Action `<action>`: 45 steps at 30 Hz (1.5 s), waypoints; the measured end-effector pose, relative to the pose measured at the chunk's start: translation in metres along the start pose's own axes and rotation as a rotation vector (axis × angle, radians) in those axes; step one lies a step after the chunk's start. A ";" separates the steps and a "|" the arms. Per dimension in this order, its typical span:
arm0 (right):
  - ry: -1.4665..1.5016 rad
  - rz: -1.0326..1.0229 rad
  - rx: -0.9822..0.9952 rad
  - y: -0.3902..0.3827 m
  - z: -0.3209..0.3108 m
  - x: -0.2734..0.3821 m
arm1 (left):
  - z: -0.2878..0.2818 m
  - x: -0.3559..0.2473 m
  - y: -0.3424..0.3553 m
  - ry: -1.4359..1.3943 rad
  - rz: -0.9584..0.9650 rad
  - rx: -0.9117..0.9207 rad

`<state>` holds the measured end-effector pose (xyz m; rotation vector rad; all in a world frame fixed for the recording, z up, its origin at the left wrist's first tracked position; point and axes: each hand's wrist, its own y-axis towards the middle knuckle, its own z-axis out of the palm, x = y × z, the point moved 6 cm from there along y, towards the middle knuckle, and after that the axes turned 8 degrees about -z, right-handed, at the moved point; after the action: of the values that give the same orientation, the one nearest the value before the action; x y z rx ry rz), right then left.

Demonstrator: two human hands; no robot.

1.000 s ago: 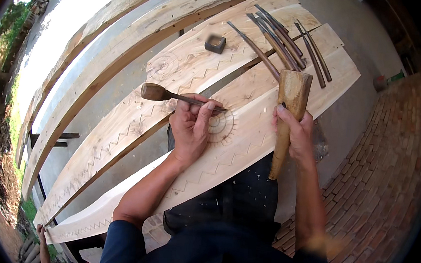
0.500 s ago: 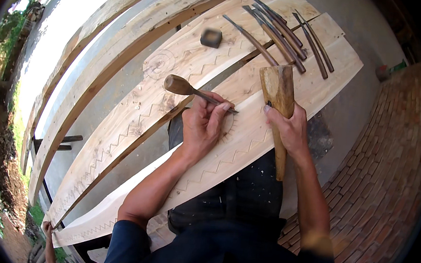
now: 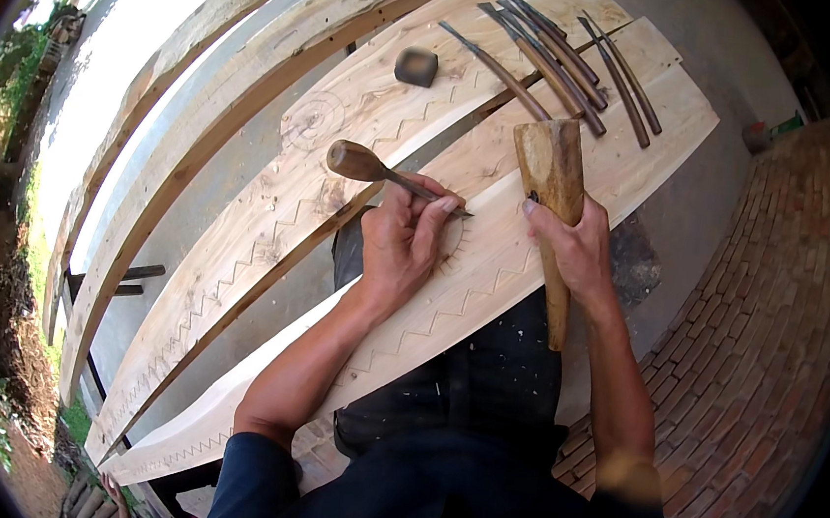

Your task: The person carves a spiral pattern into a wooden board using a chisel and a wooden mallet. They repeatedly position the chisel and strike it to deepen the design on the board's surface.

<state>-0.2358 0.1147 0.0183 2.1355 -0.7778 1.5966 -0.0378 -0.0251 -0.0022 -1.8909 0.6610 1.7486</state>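
My left hand [image 3: 401, 236] is closed around the steel shank of a carving chisel [image 3: 355, 162]. Its wooden handle slants up to the left, and the tip rests on the pale near board [image 3: 520, 239], at a carved semicircle with short rays. In my right hand [image 3: 582, 249] is a wooden mallet [image 3: 550, 162], its thick head up and its narrow handle pointing down toward me. The mallet is apart from the chisel. Zigzag lines run along the near board and the far board [image 3: 288, 184], which also bears a round carved pattern.
Several chisels [image 3: 551, 64] lie across the boards' far right end. A small dark block [image 3: 416, 66] sits on the far board. Curved beams [image 3: 189, 131] stand beyond. Another person's hand [image 3: 112, 485] is near the boards' lower left tip. Brick paving [image 3: 734, 336] lies at right.
The other person's hand at lower left has shifted down from the boards' tip. The view has moved slightly; my hands keep nearly the same pose on chisel and mallet.
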 end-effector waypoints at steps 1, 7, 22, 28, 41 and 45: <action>-0.005 0.003 0.003 0.000 0.000 -0.001 | -0.001 0.000 -0.001 0.005 0.003 -0.001; -0.001 -0.001 0.001 0.000 0.001 0.001 | 0.001 0.000 -0.001 0.053 -0.004 0.009; -0.370 -0.485 -0.040 0.024 -0.003 0.089 | 0.007 -0.026 0.003 0.332 0.242 -0.011; -0.595 -1.022 -0.144 0.030 0.001 0.186 | 0.011 -0.036 0.002 0.415 0.296 0.003; -0.494 -1.114 -0.137 0.026 0.004 0.225 | 0.013 -0.028 0.002 0.487 0.240 0.034; -0.984 -1.224 -0.088 0.018 0.025 0.208 | 0.008 -0.024 -0.003 0.521 0.229 0.025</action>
<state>-0.1846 0.0423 0.2091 2.4091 0.3099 -0.1199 -0.0434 -0.0173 0.0211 -2.3500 1.1176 1.3552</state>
